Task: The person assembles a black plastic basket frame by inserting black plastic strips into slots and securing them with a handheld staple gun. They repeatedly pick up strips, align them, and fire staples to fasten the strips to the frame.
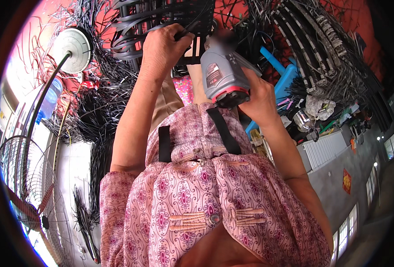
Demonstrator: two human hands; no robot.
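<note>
My left hand (168,46) is closed, its fingers pinching a thin black strip (197,23) at the edge of a black woven strip piece (157,20). Loose flat strip ends curl out of this piece to the left. In my right hand (260,95) is a gun-shaped grey power tool (219,73) with a red ring and a black end cap; its exact kind is unclear. The tool's far end is blurred and lies close to the woven piece, just right of my left hand. Whether it touches cannot be made out.
Heaps of black strips (94,104) lie to the left, near a standing fan (32,191) with a round pale base (74,50). A blue plastic thing (286,80) stands by my right hand. Bundled black strips (310,44) and assorted clutter fill the right side over red flooring.
</note>
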